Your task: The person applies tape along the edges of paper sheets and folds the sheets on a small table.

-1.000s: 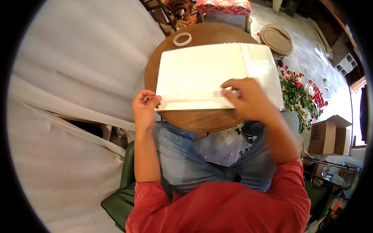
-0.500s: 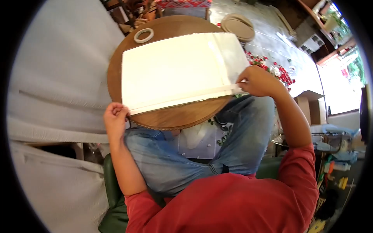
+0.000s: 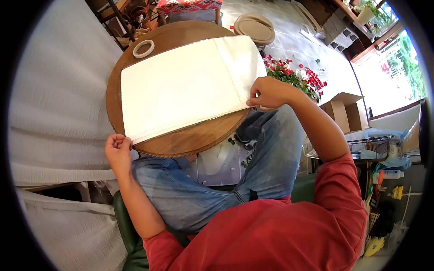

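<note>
A large white sheet (image 3: 176, 86) lies on the round wooden table (image 3: 190, 142), with a thin, shinier flap (image 3: 242, 58) at its right end. A narrow pale strip, apparently tape (image 3: 190, 122), runs along the sheet's near edge. My left hand (image 3: 118, 152) pinches its left end at the near left corner, fingers curled. At the near right corner my right hand (image 3: 271, 92) is closed, thumb and forefinger pressed together on the other end. Its palm side is hidden. A roll of white tape (image 3: 137, 53) rests beyond the sheet's far left edge.
Pale curtain fabric (image 3: 63, 113) hangs close on the left. Red flowers with leaves (image 3: 312, 82) stand right of the table, near a beige round stool (image 3: 254, 28). An open cardboard box (image 3: 346, 110) and a cluttered rack (image 3: 375, 151) are farther right.
The strip came down from slightly above the sheet onto its near edge. My right hand lowered to the corner with it; my left stays at the left corner. The whole view shifted.
</note>
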Available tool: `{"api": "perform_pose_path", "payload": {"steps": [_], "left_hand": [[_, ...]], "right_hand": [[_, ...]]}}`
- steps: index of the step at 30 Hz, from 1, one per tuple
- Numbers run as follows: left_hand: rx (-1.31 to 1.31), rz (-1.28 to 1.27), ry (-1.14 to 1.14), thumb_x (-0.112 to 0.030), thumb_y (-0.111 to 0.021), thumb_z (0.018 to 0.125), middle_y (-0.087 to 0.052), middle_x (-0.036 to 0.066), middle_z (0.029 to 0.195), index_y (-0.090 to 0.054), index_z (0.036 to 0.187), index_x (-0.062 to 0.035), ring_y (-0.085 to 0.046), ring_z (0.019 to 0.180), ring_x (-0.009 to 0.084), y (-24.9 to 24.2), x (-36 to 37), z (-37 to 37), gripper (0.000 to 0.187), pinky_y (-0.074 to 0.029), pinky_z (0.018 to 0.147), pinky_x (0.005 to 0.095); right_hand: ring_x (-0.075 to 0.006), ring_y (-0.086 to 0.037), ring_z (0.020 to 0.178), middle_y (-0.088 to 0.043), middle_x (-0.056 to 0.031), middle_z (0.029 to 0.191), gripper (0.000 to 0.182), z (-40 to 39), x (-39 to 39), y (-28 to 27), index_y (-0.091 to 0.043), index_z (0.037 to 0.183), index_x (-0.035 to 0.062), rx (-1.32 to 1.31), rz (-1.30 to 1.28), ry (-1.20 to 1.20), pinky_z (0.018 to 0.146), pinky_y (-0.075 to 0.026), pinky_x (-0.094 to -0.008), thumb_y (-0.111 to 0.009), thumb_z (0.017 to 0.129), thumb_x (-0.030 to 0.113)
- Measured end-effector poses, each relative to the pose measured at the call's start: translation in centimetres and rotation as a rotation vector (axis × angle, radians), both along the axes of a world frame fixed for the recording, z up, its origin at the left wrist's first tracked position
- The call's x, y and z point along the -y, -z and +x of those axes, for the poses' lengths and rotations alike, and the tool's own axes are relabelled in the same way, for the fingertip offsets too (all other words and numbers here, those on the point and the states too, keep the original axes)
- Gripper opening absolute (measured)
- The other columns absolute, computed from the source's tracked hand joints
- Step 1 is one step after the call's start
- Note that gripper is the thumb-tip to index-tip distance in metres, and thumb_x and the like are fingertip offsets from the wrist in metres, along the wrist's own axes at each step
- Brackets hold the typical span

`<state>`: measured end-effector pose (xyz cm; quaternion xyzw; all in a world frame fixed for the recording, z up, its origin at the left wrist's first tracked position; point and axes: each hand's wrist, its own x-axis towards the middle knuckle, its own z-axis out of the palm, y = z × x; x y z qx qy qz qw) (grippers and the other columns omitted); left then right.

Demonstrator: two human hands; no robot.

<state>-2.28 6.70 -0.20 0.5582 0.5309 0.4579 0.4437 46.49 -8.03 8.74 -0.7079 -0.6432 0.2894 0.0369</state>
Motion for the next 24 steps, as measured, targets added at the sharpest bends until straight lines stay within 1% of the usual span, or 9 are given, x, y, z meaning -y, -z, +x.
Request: {"api": "perform_pose_path", "payload": {"steps": [6,9,10,12,14,19,21,22,24], "left_hand": [[-0.016,0.009,-0.028,0.005,-0.07,0.09,-0.066,0.003,0.077,-0.063,0.098,-0.0014,-0.061,0.066,0.0093,0.1,0.2,-0.2,0.013,-0.05,0.063,0.023],[0.017,0.009,-0.01,0.005,-0.071,0.089,-0.066,0.003,0.077,-0.064,0.095,-0.0034,-0.062,0.068,0.0108,0.2,0.4,-0.4,0.012,-0.049,0.063,0.0243],[0.045,-0.009,-0.018,0.005,-0.071,0.09,-0.067,0.003,0.078,-0.065,0.096,-0.0035,-0.063,0.069,0.0112,0.1,0.5,-0.4,0.012,-0.05,0.063,0.0245],[0.042,-0.032,-0.015,0.003,-0.072,0.09,-0.068,0.004,0.08,-0.065,0.097,-0.0034,-0.064,0.07,0.0118,-0.7,0.8,-0.2,0.012,-0.051,0.065,0.0247],[0.043,-0.043,-0.053,0.003,-0.073,0.091,-0.069,0.004,0.081,-0.065,0.096,-0.0034,-0.066,0.071,0.0118,-1.1,1.1,0.3,0.011,-0.054,0.066,0.0249],[0.0,-0.076,-0.082,0.003,-0.073,0.091,-0.07,0.005,0.081,-0.065,0.095,-0.0032,-0.067,0.071,0.0119,-1.9,1.2,0.8,0.011,-0.056,0.067,0.0252],[0.01,-0.074,-0.068,0.002,-0.073,0.091,-0.07,0.005,0.082,-0.065,0.096,-0.0033,-0.068,0.071,0.0122,-1.9,1.3,0.8,0.011,-0.056,0.067,0.0254],[0.006,-0.076,-0.067,0.002,-0.073,0.091,-0.07,0.005,0.082,-0.065,0.096,-0.0033,-0.068,0.071,0.0122,-2.0,1.4,0.9,0.011,-0.056,0.067,0.0254],[0.048,-0.077,-0.096,0.005,-0.072,0.089,-0.069,0.005,0.078,-0.064,0.094,-0.0007,-0.064,0.068,0.0093,-2.3,1.6,1.2,0.011,-0.053,0.064,0.023]], "right_hand": [[-0.0264,-0.073,0.072,-0.076,-0.0174,0.078,0.032,0.7,-0.1,0.7,-0.081,0.091,0.0001,-0.118,-0.006,-0.038,0.071,-0.056,-0.0382,-0.079,0.089,0.032],[-0.0136,-0.066,0.066,-0.074,-0.0087,0.071,0.027,1.2,-0.3,0.3,-0.08,0.089,-0.0003,-0.15,0.006,-0.116,0.065,-0.053,-0.0336,-0.078,0.091,0.026],[-0.0097,-0.063,0.064,-0.071,-0.0051,0.067,0.028,1.1,-0.5,-0.3,-0.078,0.086,-0.0026,-0.233,-0.125,-0.015,0.061,-0.051,-0.0308,-0.076,0.093,0.024],[-0.0065,-0.055,0.059,-0.066,-0.002,0.063,0.027,1.5,-0.7,-0.7,-0.077,0.082,-0.0027,-0.256,-0.044,-0.078,0.054,-0.046,-0.03,-0.076,0.093,0.021],[-0.0069,-0.056,0.057,-0.067,-0.0015,0.064,0.026,1.1,-0.5,-1.7,-0.077,0.083,-0.0024,-0.339,-0.08,0.033,0.053,-0.046,-0.028,-0.076,0.094,0.021],[-0.0065,-0.055,0.056,-0.064,-0.0003,0.06,0.027,-0.3,-1.0,-2.8,-0.076,0.079,-0.0041,-0.31,-0.158,0.134,0.053,-0.045,-0.0279,-0.077,0.093,0.019],[-0.0123,-0.063,0.066,-0.071,-0.0067,0.071,0.024,-0.4,-0.8,-2.4,-0.076,0.081,-0.0048,-0.228,-0.075,0.108,0.064,-0.052,-0.0313,-0.078,0.091,0.017],[-0.0192,-0.07,0.082,-0.077,-0.0135,0.088,0.021,-0.3,-0.3,-1.9,-0.076,0.08,-0.0048,-0.193,0.033,0.087,0.078,-0.055,-0.0346,-0.078,0.089,0.014],[-0.021,-0.071,0.087,-0.077,-0.0148,0.095,0.019,-0.3,-0.1,-1.8,-0.075,0.08,-0.0044,-0.242,0.083,0.043,0.081,-0.055,-0.0353,-0.078,0.088,0.013]]}}
